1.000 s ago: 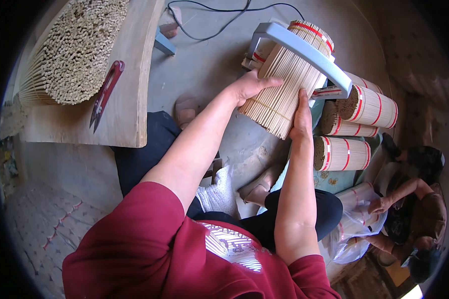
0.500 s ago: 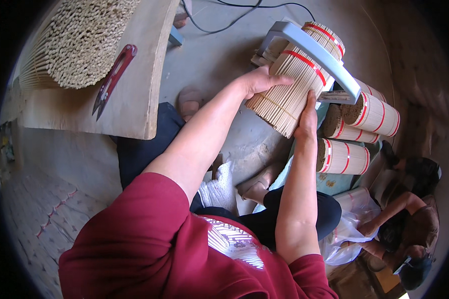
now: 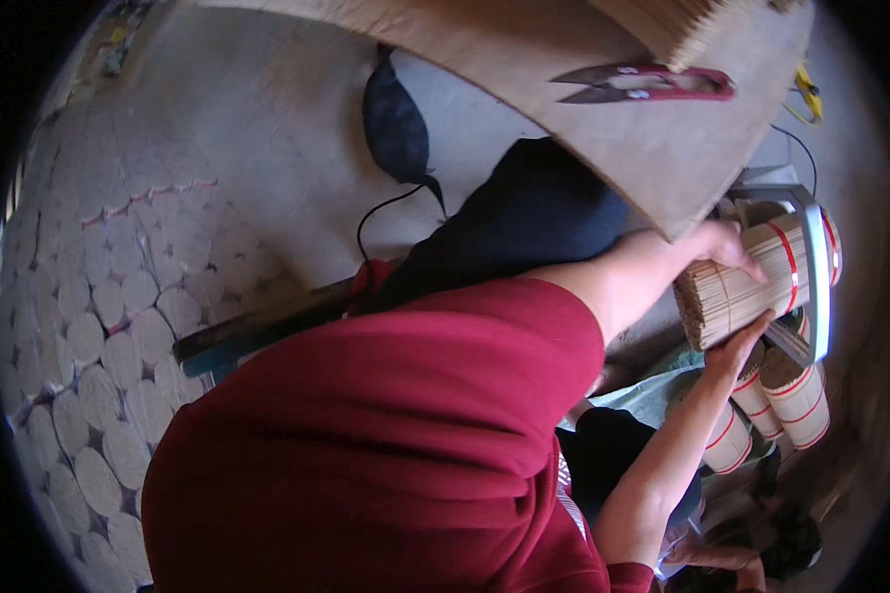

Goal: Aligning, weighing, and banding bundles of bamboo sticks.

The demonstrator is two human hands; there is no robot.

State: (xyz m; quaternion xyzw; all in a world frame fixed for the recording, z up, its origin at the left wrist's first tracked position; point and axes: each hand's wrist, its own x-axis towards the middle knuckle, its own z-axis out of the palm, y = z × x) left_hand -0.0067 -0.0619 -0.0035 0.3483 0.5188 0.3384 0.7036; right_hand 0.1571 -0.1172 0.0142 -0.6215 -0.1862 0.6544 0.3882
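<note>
Left arm: bare forearm below a dark red short sleeve, stretched out toward the right side of the view, nearly level.
Left hand (image 3: pixel 719 245): at the far end of that forearm, palm down, fingers curved over the top of the tan stick bundle bound with red bands (image 3: pixel 742 289), touching it.
Right arm: bare forearm rising from the lower right edge, angled upward, elbow bent low.
Right hand (image 3: pixel 738 341): palm up beneath the same bundle, fingers spread and pressed against its underside.
Hands together: one above, one below, gripping the bundle between them; fingertips partly hidden.
</note>
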